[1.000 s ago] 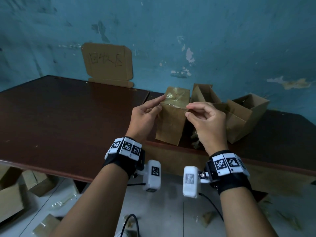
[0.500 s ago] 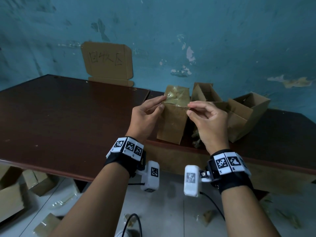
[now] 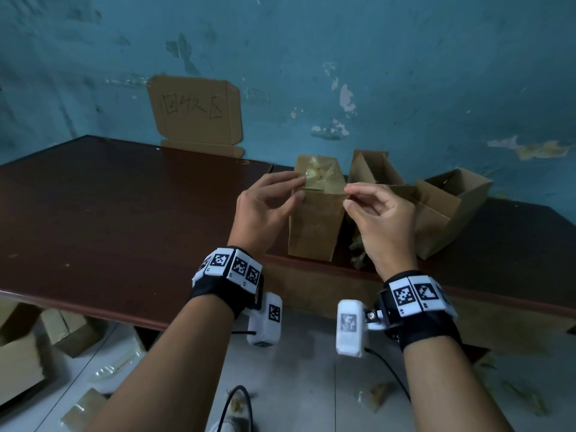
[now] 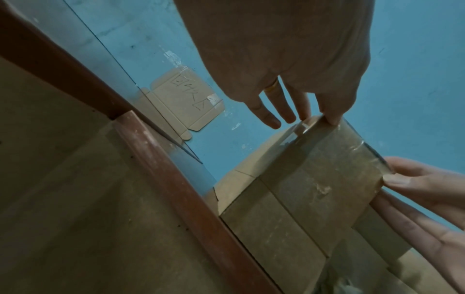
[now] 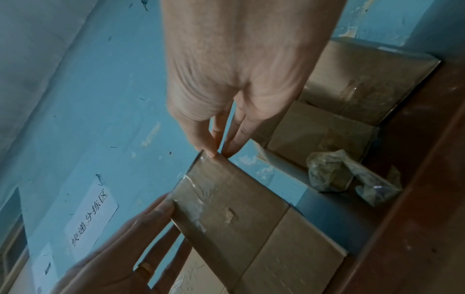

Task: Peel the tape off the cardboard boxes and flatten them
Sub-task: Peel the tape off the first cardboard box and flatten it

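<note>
A small brown cardboard box (image 3: 314,226) stands upright at the front edge of the dark wooden table (image 3: 109,213), between my hands. Clear wrinkled tape (image 3: 321,179) covers its top and runs down the front face. My left hand (image 3: 297,190) pinches the box's top left edge between forefinger and thumb. My right hand (image 3: 348,192) pinches the tape at the top right corner. In the right wrist view, thumb and forefinger of the right hand (image 5: 216,153) meet on that corner of the box (image 5: 239,208). The left wrist view shows the left hand (image 4: 302,116) with straight fingers on the box (image 4: 314,189).
Two opened boxes (image 3: 374,173) (image 3: 452,207) stand to the right of the held one, with a wad of peeled tape (image 5: 347,173) in front of them. A cardboard sign (image 3: 194,113) leans on the blue wall. More boxes (image 3: 31,347) and tape scraps lie on the floor.
Hands and box have shifted up very slightly. Both grips stay at the box's top corners.
</note>
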